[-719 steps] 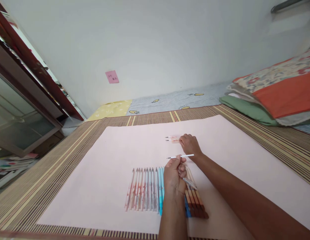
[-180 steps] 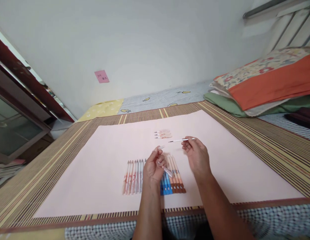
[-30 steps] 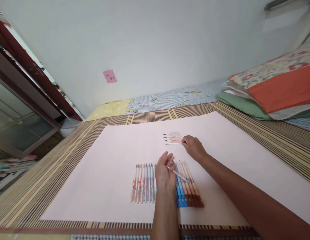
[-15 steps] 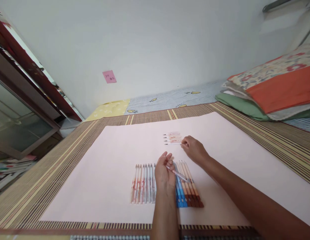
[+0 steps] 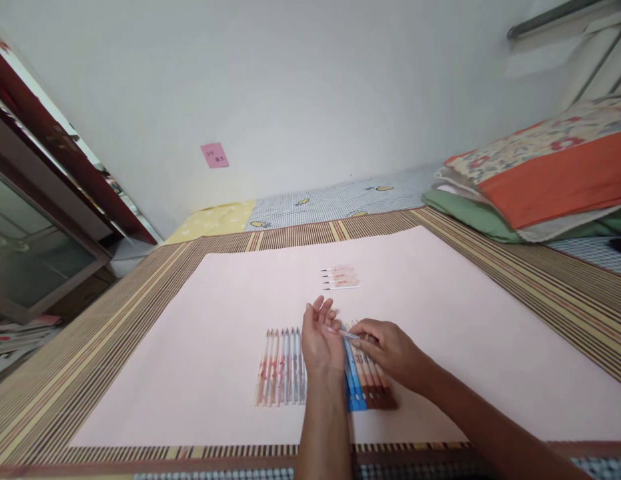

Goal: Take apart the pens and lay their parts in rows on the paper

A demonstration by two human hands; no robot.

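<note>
Holding apparently one barrel [image 5: 348, 334], two hands [image 5: 321, 340] [image 5: 390, 348] near four refills [image 5: 343, 287].

- Up top, a pale wall [image 5: 310, 87] fills the view, softly lit, with one pink note [image 5: 215, 155] stuck on it!
- Over at upper right, a dark rail [image 5: 555, 19] slants along.
- Down the left side, a red-brown frame [image 5: 75, 157], and beside it a glazed panel [image 5: 33, 257].
- Below, a striped mat [image 5: 100, 333] spreads wide, checked cloth [image 5: 323, 202] and yellow cloth [image 5: 213, 220] meeting the wall.
- And right, an orange-and-floral cushion [image 5: 565, 177] sits atop green fabric [image 5: 483, 217]!
</note>
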